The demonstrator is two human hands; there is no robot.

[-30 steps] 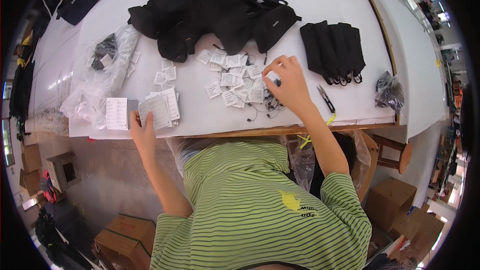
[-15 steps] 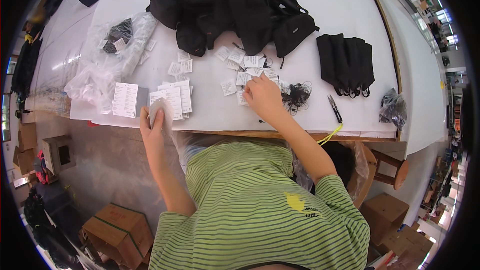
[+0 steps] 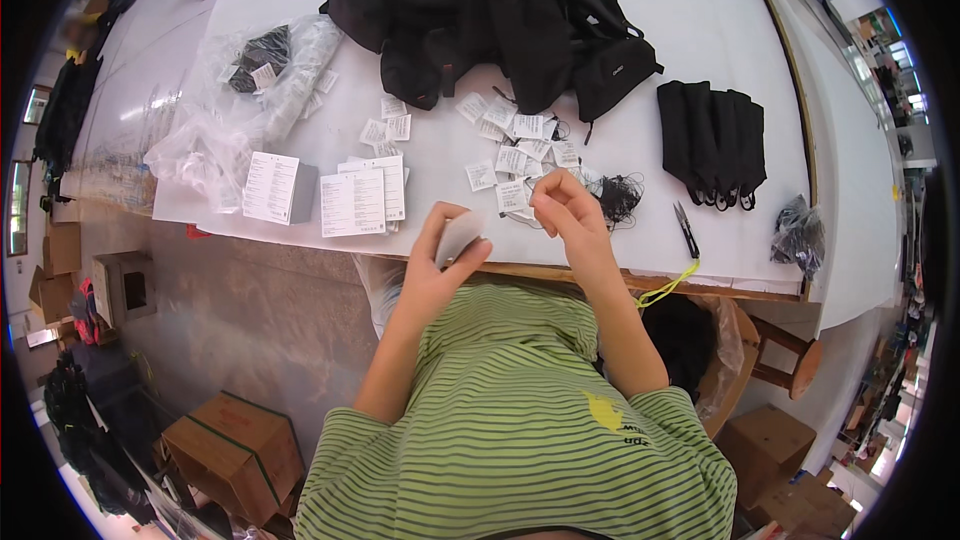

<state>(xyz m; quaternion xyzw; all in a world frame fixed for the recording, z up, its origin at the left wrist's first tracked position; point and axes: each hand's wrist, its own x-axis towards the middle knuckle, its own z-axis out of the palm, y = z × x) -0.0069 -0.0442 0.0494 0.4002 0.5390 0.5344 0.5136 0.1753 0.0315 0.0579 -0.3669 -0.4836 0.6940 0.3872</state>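
My left hand (image 3: pixel 447 252) is closed round a pale card tag (image 3: pixel 459 236), smeared by motion, just above the table's front edge. To its right my right hand (image 3: pixel 573 215) is pinched, with a small printed white tag (image 3: pixel 513 197) at its fingertips. Behind that hand more small white tags (image 3: pixel 527 126) lie in a loose heap, and a tangle of thin black strings (image 3: pixel 620 198) lies to its right. Left of my left hand are a fanned stack of larger white printed cards (image 3: pixel 353 204) and a neat block of similar cards (image 3: pixel 270 186).
Black fabric bags (image 3: pixel 480 20) are piled at the back. Folded black pouches (image 3: pixel 711 143) and thread snips (image 3: pixel 686 230) with a yellow cord lie at the right, near a small plastic bag (image 3: pixel 797 235). Clear plastic bags (image 3: pixel 215 145) sit at the left. Cardboard boxes (image 3: pixel 235 452) stand below.
My left hand has moved right with its card tag, away from the card stack. The right hand has drawn back from the tag heap, its fingers now pinched. The whole view has shifted slightly.
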